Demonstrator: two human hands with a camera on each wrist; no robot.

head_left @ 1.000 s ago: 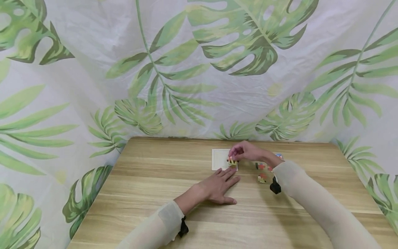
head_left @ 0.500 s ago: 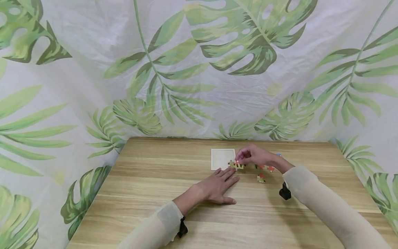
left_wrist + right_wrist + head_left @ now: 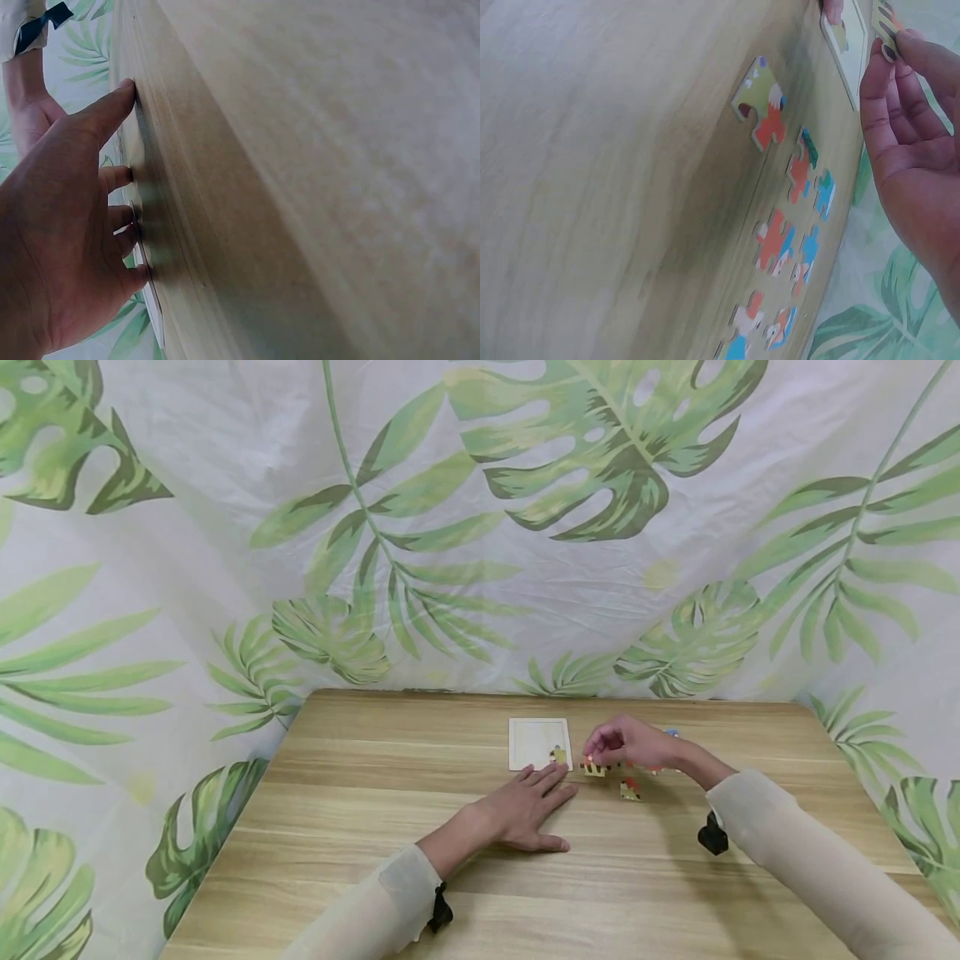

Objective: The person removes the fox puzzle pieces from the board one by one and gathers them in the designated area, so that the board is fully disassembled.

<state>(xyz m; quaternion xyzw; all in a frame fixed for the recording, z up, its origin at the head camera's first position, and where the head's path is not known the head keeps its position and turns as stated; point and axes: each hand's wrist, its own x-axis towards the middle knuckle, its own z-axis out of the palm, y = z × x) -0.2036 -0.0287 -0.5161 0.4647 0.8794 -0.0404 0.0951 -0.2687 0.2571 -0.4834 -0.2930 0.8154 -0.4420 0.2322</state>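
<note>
My right hand (image 3: 633, 743) pinches a jigsaw puzzle piece (image 3: 595, 769) between thumb and fingers, just right of a square white puzzle tray (image 3: 532, 737). Yellowish with dark stripes, the held piece (image 3: 885, 27) shows near the top of the right wrist view. My left hand (image 3: 528, 810) lies with fingers spread, its fingertips at the tray's near edge. Seen from the left wrist, the left fingers (image 3: 112, 112) reach out to the table surface. One yellow-green piece (image 3: 558, 753) lies in the tray's near right corner, right by the left fingertips.
A loose yellow-and-red puzzle piece (image 3: 765, 105) lies on the wooden table (image 3: 360, 760), right of the tray. Beyond it are several more orange, blue and white pieces (image 3: 774, 240), partly behind the right hand in the head view. A leaf-patterned cloth (image 3: 420, 568) hangs behind the table.
My right hand has drawn the striped piece rightward from over the tray to beside it, turning it on the way. The piece in the tray's corner has come into view. My left hand stays put.
</note>
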